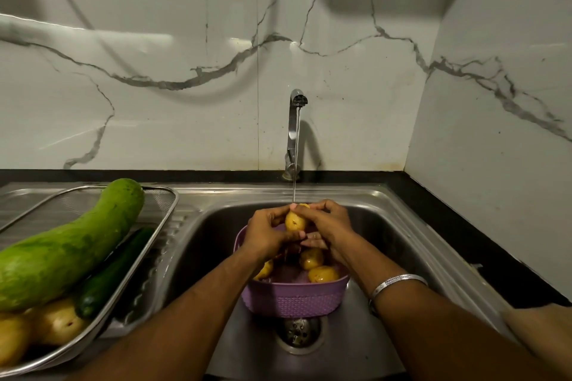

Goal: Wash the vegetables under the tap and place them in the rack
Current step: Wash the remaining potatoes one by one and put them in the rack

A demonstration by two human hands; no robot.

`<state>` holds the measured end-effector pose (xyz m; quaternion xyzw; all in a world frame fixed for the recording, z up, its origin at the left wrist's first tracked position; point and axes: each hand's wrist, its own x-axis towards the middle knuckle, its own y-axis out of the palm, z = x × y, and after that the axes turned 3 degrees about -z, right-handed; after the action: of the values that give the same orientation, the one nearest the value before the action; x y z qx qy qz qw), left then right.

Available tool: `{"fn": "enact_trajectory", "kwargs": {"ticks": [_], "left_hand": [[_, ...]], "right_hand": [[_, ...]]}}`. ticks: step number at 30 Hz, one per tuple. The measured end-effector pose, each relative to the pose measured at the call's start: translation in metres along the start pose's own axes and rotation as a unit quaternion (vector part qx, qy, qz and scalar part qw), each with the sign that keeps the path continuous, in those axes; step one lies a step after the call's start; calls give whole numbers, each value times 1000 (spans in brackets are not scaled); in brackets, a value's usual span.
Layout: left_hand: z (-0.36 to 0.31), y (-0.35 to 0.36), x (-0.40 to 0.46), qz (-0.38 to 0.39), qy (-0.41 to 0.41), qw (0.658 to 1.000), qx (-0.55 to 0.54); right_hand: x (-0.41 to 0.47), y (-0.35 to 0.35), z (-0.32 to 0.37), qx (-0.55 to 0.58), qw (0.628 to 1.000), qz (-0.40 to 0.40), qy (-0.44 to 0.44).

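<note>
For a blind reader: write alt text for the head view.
Both hands, left hand and right hand, hold a potato under the running tap, above a purple basket of potatoes in the sink.

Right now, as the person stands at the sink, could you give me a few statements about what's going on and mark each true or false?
1. Both hands, left hand and right hand, hold one potato under the tap. True.
2. The tap is off. False: a thin stream runs down onto the potato.
3. The purple basket sits inside the sink and holds more potatoes. True.
4. The rack on the left holds only potatoes. False: a large green gourd and a dark cucumber lie there too.
5. The bracelet is on the left wrist. False: it is on the right.
</note>
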<state>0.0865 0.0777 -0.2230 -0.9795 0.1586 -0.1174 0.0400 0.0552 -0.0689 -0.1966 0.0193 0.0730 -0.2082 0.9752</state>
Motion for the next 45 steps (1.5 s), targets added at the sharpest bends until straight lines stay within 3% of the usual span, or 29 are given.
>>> {"fn": "enact_trajectory", "kwargs": {"ticks": [7, 13, 20, 28, 36, 42, 45], "left_hand": [[3, -3, 3, -27, -15, 999, 34], [-3, 2, 0, -26, -9, 997, 69], [-3, -2, 1, -60, -25, 994, 87], [-7, 1, -1, -34, -13, 989, 143], [2, -4, 4, -48, -15, 987, 151], [-2, -2, 0, -15, -5, 989, 148], [-1, -4, 1, -24, -4, 990, 138]], "right_hand": [[-8, 0, 6, -24, 998, 52, 8], [-1, 6, 1, -35, 998, -52, -29], [-9, 4, 7, -42, 997, 60, 20], [-5, 3, 3, -39, 999, -24, -20], [-3, 0, 5, -57, 996, 60, 28], [7, 3, -2, -63, 996, -58, -16], [7, 3, -2, -67, 996, -48, -21]]}}
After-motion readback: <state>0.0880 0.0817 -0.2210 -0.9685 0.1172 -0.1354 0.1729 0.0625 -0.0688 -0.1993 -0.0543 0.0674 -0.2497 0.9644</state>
